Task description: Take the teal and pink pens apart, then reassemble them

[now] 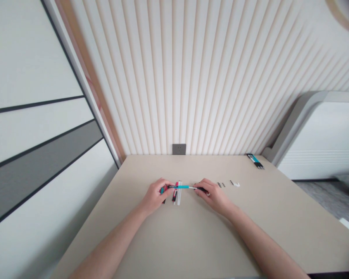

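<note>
My left hand point(156, 195) is closed around the black end of a pen barrel point(182, 187) whose other end is bright blue. A thin pale refill point(192, 188) sticks out of the blue end towards the right. My right hand point(213, 195) pinches a black pen piece point(202, 189) around the far end of that refill. Below the barrel, several white refills point(179, 197) lie side by side on the table. Next to them is a red and black pen part point(175, 195). More pen parts lie under my left hand, mostly hidden by the fingers.
Small dark pieces point(221, 185), perhaps springs or clips, lie right of my right hand. Beyond them are small white and black bits point(235, 183). Several blue, white and black pens point(255, 161) rest at the beige table's point(192, 240) back right. A ribbed wall point(180, 77) rises behind.
</note>
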Available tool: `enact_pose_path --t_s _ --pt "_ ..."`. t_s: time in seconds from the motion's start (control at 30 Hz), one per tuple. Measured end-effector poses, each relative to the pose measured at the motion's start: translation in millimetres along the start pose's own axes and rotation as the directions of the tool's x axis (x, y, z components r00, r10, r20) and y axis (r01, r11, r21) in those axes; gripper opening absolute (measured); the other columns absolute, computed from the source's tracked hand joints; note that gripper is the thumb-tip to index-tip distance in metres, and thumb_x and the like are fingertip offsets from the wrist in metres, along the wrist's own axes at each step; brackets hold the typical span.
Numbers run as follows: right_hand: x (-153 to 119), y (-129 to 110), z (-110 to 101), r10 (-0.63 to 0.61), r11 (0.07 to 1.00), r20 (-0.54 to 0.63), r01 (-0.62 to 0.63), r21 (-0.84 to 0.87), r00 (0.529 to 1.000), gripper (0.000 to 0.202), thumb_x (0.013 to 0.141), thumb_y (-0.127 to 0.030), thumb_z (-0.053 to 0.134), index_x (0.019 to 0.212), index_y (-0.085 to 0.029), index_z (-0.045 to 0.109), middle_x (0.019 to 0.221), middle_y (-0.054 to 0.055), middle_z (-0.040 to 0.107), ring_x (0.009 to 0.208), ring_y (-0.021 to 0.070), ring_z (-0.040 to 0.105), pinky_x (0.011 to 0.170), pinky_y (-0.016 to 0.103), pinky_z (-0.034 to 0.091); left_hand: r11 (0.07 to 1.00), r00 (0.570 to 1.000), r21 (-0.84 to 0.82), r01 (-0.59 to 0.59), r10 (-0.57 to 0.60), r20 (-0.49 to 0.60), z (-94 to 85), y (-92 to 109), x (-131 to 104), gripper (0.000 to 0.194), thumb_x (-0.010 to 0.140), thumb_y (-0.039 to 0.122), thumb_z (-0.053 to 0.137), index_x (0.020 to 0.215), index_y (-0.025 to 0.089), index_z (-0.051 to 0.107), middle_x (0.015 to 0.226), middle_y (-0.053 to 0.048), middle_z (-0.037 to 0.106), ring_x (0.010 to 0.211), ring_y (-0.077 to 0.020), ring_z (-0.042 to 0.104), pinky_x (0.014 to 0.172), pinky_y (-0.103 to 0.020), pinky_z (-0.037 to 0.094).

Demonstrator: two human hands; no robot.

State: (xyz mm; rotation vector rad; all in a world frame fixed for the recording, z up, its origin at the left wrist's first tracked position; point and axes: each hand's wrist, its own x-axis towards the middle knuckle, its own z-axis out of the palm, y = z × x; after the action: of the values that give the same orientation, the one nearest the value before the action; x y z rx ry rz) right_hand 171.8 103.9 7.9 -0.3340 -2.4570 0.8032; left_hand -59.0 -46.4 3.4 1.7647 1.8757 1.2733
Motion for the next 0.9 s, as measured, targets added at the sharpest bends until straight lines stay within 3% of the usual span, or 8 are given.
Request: enact_pose_path --t_s 0.23,0.57,0.9 --pt "-0.2 1.5 -2.0 -0.006 1.0 -0.017 0.006 -0.014 1.0 0.025 0.098 -0.034 0.045 0.097 -0.02 0.066 0.083 0.005 0.061 0.069 0.0143 0.058 0.064 0.026 0.047 1.0 1.0 -0.008 0.0 0.0 -0.011 0.3 0.6 0.2 0.02 0.088 0.035 0.06 0.095 0.018 0.068 0.082 -0.002 0.064 0.075 -0.0147 0.057 0.071 -0.025 0.045" --pt "-1.1 -3.5 8.1 -0.126 0.989 0.007 0.126 -0.076 0.992 0.023 0.098 -0.03 0.043 0.098 -0.021 0.065 0.084 0.007 0.063 0.074 0.0165 0.06 0.068 0.028 0.046 0.998 0.999 -0.062 0.008 -0.006 0.042 1.4 1.7 -0.7 0.025 0.087 0.04 0.06 0.09 0.017 0.07 0.08 -0.003 0.061 0.072 -0.0143 0.056 0.066 -0.025 0.046" --pt "-1.7 -6.9 10.8 -0.115 0.991 -0.026 0.113 -0.071 0.993 0.024 0.099 -0.029 0.041 0.097 -0.02 0.063 0.083 0.007 0.062 0.072 0.0165 0.058 0.066 0.028 0.045 0.985 0.996 -0.155 0.071 -0.061 0.07 3.4 2.0 -1.7 0.025 0.086 0.039 0.063 0.088 0.016 0.07 0.079 -0.003 0.06 0.067 -0.0126 0.054 0.058 -0.023 0.044"
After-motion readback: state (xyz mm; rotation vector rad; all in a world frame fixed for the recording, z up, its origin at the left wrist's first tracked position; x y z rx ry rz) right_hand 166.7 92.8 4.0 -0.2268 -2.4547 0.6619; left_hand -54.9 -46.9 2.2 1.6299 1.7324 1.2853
